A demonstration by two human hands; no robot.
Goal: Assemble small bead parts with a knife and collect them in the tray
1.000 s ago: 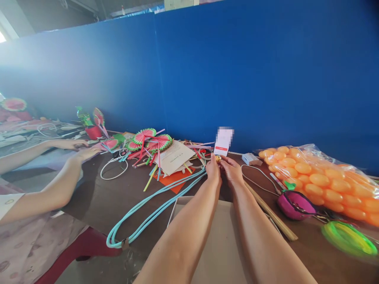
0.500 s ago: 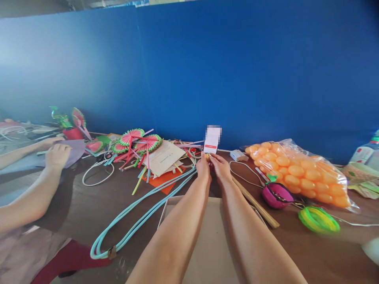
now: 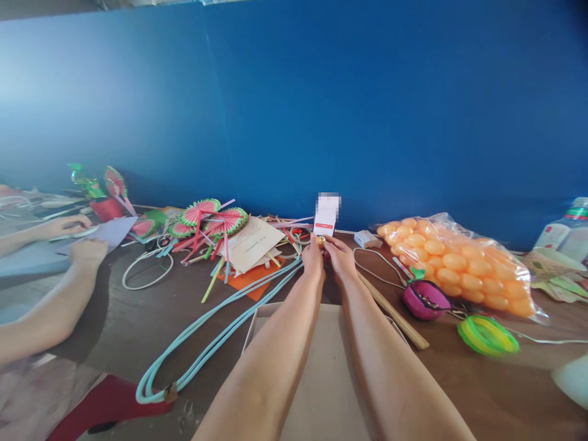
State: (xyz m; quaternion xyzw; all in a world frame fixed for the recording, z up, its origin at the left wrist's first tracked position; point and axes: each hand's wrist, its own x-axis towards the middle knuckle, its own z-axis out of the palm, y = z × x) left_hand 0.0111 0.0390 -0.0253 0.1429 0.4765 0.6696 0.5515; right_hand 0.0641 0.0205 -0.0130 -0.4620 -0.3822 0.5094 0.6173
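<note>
Shifted since the earlier frame: lilac sheet (image 3: 117,233), a little farther right past the red cup (image 3: 106,209), beside a co-worker's hand (image 3: 89,251).

Item: gold piece (image 3: 321,241), small, held up between the wearer's two hands, just below a white panel (image 3: 326,222). Maker and detail: too small to tell.

Left hand (image 3: 314,257): fingers clamped on the gold piece. Right hand (image 3: 340,254): fingers bent in beside it; whether they grip, I cannot tell.

Handling note, by my judgement: steady with the left, work with the right fingertips, pinch lightly; a round, smooth piece may slip.

Edges: box (image 3: 329,367), under the forearms, its far rim nearer the wearer than the hands, so a dropped piece probably lands beyond it. Left, blue cord (image 3: 215,324); right, sticks (image 3: 399,315). Behind, blue wall (image 3: 321,110).

Room: most worktop (image 3: 138,318) shows left, between cord and co-worker; elbows best kept narrow.
</note>
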